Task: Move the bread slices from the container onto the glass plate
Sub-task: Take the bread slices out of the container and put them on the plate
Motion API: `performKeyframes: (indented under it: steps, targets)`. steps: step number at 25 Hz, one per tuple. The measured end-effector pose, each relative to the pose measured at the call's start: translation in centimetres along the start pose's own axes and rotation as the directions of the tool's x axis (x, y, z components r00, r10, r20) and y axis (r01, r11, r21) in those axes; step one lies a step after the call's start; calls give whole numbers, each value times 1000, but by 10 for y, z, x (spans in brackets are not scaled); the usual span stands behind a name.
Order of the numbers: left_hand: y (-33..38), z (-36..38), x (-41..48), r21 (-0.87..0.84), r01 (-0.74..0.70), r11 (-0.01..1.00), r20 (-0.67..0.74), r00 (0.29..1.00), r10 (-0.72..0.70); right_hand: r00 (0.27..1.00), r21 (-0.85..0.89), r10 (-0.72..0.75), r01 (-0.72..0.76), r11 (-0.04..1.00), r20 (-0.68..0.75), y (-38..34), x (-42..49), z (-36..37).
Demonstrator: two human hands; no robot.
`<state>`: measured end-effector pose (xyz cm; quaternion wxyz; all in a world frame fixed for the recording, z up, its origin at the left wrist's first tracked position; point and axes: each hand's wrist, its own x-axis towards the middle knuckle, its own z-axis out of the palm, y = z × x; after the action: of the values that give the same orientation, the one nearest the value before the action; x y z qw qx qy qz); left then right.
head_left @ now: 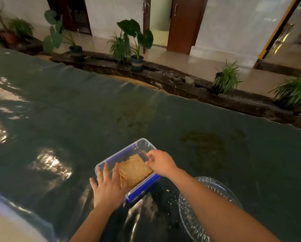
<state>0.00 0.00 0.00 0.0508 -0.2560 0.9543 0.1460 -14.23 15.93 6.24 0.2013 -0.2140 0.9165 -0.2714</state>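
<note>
A clear plastic container (142, 144) with blue clips sits on the dark green table cover. Brown bread slices (134, 170) lie inside it. My left hand (107, 187) rests flat on the container's near left corner, fingers spread, thumb touching the bread. My right hand (161, 162) reaches in over the right rim and pinches the right edge of the top slice. The glass plate (188, 217) lies to the right of the container, near the table's front edge, partly hidden under my right forearm. It holds only crumbs.
Crumbs are scattered on the glossy cover (169, 194) between container and plate. A stained patch (205, 145) marks the cover further right. Beyond the table's far edge a stone ledge (181, 82) carries several potted plants.
</note>
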Motion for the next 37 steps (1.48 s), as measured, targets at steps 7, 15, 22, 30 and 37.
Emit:
performKeyframes:
  steps: [7, 15, 22, 30, 37]
  targets:
    - [-6, 21, 3, 63, -11, 998, -106, 994, 18, 984, -251, 132, -100, 963, 116, -12, 39, 37]
    - [-5, 26, -1, 121, -31, 992, -112, 993, 45, 959, -270, 254, -214, 939, 126, -20, 51, 60]
    - [-5, 24, -3, 112, -17, 994, -116, 993, 30, 948, 267, 291, -316, 910, 127, -28, 44, 41]
    - [-3, 18, -5, 135, -27, 990, -74, 997, 37, 937, 674, 325, -159, 721, -127, 42, -46, -55]
    - [-5, 17, -6, 97, -49, 994, -83, 995, 58, 777, 830, 602, -208, 517, -181, 162, -140, -47]
